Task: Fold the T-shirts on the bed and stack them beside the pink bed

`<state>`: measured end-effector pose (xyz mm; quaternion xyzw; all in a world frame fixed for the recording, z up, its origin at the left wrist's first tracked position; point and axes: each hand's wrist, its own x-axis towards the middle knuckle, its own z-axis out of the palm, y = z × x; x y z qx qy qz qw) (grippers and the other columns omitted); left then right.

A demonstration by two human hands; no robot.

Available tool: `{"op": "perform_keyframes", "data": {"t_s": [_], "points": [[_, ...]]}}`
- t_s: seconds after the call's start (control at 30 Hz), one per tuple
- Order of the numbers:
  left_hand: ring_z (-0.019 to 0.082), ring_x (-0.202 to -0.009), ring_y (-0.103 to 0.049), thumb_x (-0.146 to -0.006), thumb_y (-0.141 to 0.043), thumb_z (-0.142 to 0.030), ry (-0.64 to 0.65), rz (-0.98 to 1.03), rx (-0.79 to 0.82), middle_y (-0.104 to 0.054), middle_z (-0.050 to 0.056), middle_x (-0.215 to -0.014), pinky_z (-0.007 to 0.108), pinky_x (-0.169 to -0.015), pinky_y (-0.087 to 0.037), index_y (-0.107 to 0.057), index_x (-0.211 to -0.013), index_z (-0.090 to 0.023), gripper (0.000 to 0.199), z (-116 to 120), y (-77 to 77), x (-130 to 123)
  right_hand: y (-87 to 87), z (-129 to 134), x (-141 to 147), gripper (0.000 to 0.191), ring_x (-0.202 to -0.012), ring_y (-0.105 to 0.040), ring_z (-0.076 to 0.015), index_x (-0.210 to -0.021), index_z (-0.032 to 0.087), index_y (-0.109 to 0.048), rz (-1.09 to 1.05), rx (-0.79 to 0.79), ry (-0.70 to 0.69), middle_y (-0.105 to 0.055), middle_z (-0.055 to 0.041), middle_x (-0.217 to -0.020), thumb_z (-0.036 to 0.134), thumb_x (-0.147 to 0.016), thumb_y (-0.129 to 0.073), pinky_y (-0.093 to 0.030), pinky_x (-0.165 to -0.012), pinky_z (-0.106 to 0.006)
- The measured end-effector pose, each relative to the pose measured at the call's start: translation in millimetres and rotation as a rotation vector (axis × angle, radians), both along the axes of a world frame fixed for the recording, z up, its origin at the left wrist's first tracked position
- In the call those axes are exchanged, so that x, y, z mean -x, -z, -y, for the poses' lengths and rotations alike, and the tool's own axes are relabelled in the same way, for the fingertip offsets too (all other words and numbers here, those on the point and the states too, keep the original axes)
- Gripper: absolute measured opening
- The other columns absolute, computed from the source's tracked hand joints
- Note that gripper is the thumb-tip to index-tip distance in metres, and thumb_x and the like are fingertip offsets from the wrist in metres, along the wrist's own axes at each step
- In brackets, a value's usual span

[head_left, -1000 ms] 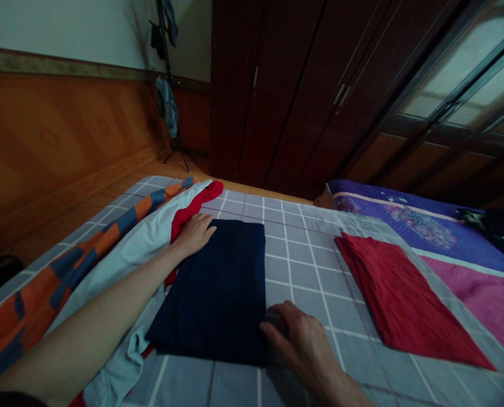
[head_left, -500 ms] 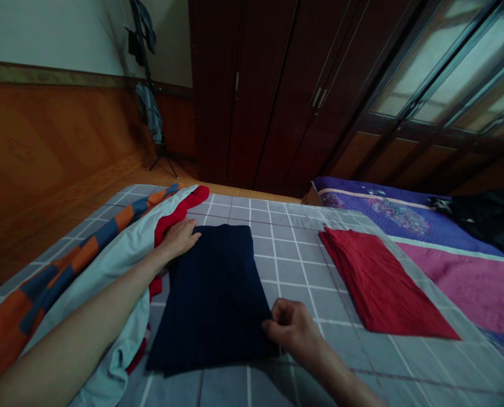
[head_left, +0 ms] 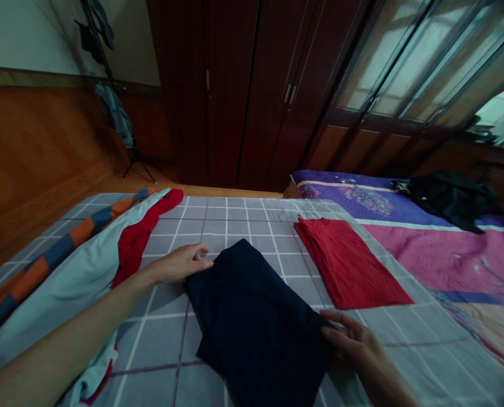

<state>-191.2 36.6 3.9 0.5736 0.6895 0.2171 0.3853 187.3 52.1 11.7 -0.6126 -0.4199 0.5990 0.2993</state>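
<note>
A folded navy blue cloth [head_left: 260,328] lies turned at an angle over the grey checked bed cover [head_left: 162,328], a loose corner sticking out at its lower left. My left hand [head_left: 184,262] pinches its upper left corner between thumb and fingers. At its right corner, my right hand [head_left: 349,336] grips the edge, thumb on top and fingers partly hidden behind. Farther right rests a folded red cloth [head_left: 349,263]. Along the left side are a rumpled white and red garment [head_left: 86,277] and an orange and blue patterned cloth [head_left: 71,243].
Beyond the right edge is a second surface with a purple and pink quilt [head_left: 425,249], a black garment [head_left: 451,195] on it. A dark wardrobe [head_left: 230,102] stands behind the bed. Clothes hang from a black stand [head_left: 107,73] at the back left.
The navy cloth has shifted right and toward me and rotated, both hands moving with it. Its lower left corner now sticks out. The camera view has swung to the right.
</note>
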Motion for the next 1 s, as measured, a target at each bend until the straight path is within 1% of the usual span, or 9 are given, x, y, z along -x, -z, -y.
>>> {"op": "perform_keyframes", "data": {"t_s": [0.1, 0.2, 0.27, 0.4, 0.5, 0.6, 0.73, 0.87, 1.0], "points": [[0.021, -0.071, -0.059, -0.074, -0.054, -0.052, -0.032, -0.165, -0.063, -0.063, 0.003, -0.074, 0.026, -0.059, -0.038, -0.061, -0.100, -0.016, 0.045, -12.8, 1.0, -11.5, 3.0, 10.4, 2.9, 0.056, -0.041, -0.051, -0.0105, -0.100, 0.018, -0.061, -0.066, 0.030, 0.049, -0.055, 0.0060, -0.048, 0.040, -0.051, -0.080, -0.040, -0.042, -0.020], [0.022, -0.072, -0.060, -0.069, -0.059, -0.052, -0.038, -0.297, -0.026, -0.063, 0.003, -0.074, 0.026, -0.057, -0.036, -0.061, -0.093, -0.018, 0.042, -19.6, -2.9, -25.5, 5.9, 19.1, 3.3, 0.048, -0.038, -0.048, -0.0099, -0.091, 0.017, -0.062, -0.086, 0.091, -0.027, -0.054, 0.0049, -0.046, 0.046, -0.055, -0.077, -0.038, -0.040, -0.021], [0.023, -0.072, -0.060, -0.067, -0.061, -0.049, -0.002, -0.294, 0.022, -0.064, 0.002, -0.073, 0.025, -0.055, -0.035, -0.061, -0.083, -0.019, 0.034, -20.4, -6.6, -32.2, 7.6, 23.7, 2.7, 0.043, -0.038, -0.049, -0.0105, -0.081, 0.017, -0.062, -0.068, 0.111, -0.113, -0.056, 0.0026, -0.049, 0.051, -0.059, -0.073, -0.036, -0.039, -0.021], [0.021, -0.072, -0.063, -0.068, -0.060, -0.043, 0.086, -0.064, 0.080, -0.067, 0.000, -0.072, 0.024, -0.057, -0.039, -0.063, -0.074, -0.019, 0.025, -16.8, -8.0, -37.2, 6.2, 26.9, 4.5, 0.034, -0.040, -0.047, -0.0089, -0.064, 0.016, -0.059, 0.041, 0.023, -0.165, -0.054, 0.0025, -0.047, 0.047, -0.061, -0.072, -0.031, -0.040, -0.019], [0.022, -0.075, -0.064, -0.067, -0.063, -0.044, -0.001, 0.204, 0.085, -0.069, 0.001, -0.078, 0.026, -0.060, -0.045, -0.063, -0.080, -0.017, 0.030, -13.1, -3.3, -39.9, 4.6, 25.2, 10.1, 0.027, -0.047, -0.049, -0.0101, -0.064, 0.015, -0.060, 0.033, -0.076, -0.090, -0.055, 0.0024, -0.051, 0.040, -0.064, -0.069, -0.035, -0.046, -0.021], [0.024, -0.084, -0.066, -0.060, -0.072, -0.039, -0.101, 0.481, 0.131, -0.070, 0.003, -0.088, 0.030, -0.071, -0.050, -0.061, -0.090, -0.016, 0.039, -11.4, 1.8, -47.8, 7.6, 23.7, 16.1, 0.024, -0.050, -0.051, -0.0113, -0.071, 0.015, -0.061, -0.098, -0.074, -0.033, -0.058, 0.0022, -0.056, 0.037, -0.064, -0.069, -0.037, -0.049, -0.022], [0.025, -0.079, -0.067, -0.054, -0.072, -0.026, -0.225, 0.633, 0.207, -0.071, 0.004, -0.081, 0.035, -0.072, -0.052, -0.058, -0.096, -0.015, 0.046, -16.3, 1.2, -63.5, 10.4, 20.9, 14.4, 0.028, -0.051, -0.054, -0.0123, -0.078, 0.016, -0.062, -0.232, -0.094, -0.007, -0.062, 0.0010, -0.061, 0.036, -0.062, -0.072, -0.040, -0.050, -0.022], [0.023, -0.076, -0.067, -0.054, -0.071, -0.024, -0.223, 0.724, 0.195, -0.071, 0.004, -0.081, 0.033, -0.071, -0.052, -0.058, -0.099, -0.015, 0.047, -37.6, -12.1, -79.6, -1.6, 9.0, -5.5, 0.030, -0.044, -0.050, -0.0113, -0.082, 0.016, -0.064, -0.215, -0.200, 0.029, -0.060, 0.0017, -0.056, 0.040, -0.066, -0.072, -0.037, -0.043, -0.021], [0.018, -0.070, -0.066, -0.053, -0.071, -0.023, -0.149, 0.755, 0.105, -0.070, 0.002, -0.076, 0.027, -0.067, -0.050, -0.060, -0.096, -0.015, 0.045, -77.6, -38.0, -104.9, -21.3, -10.9, -36.3, 0.032, -0.055, -0.059, -0.0149, -0.089, 0.016, -0.066, -0.228, -0.283, 0.131, -0.068, -0.0025, -0.070, 0.035, -0.065, -0.074, -0.043, -0.049, -0.023]]}}
